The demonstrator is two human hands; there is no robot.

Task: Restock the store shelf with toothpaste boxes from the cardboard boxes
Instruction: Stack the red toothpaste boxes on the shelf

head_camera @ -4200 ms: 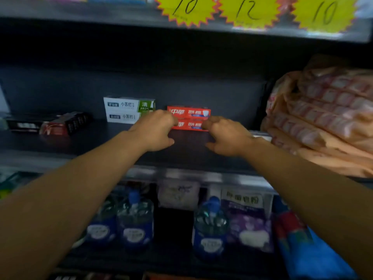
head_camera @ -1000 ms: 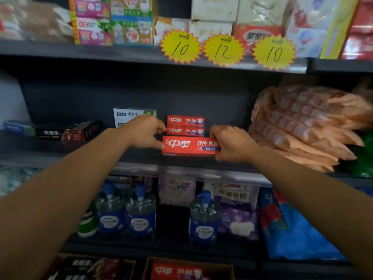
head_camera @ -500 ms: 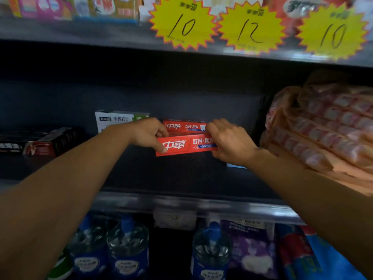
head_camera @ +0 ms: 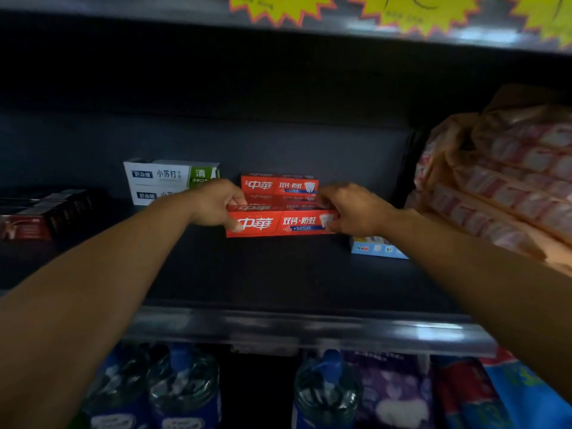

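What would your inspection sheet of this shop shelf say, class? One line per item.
Surface: dark metal shelf, bare at the front.
Job's things: red toothpaste box held at both ends in front of stacked red toothpaste boxes.
Clutter: white-and-green boxes to the left; dark boxes further left; small blue box; pink wrapped packs to the right.
Grippers: left hand and right hand each grip one end of the held box.
Cables: nothing seen.
Surroundings: yellow starburst price tags above; clear bottles below.

Dim dark shelving (head_camera: pixel 294 328), yellow starburst price tags (head_camera: pixel 414 17) above.
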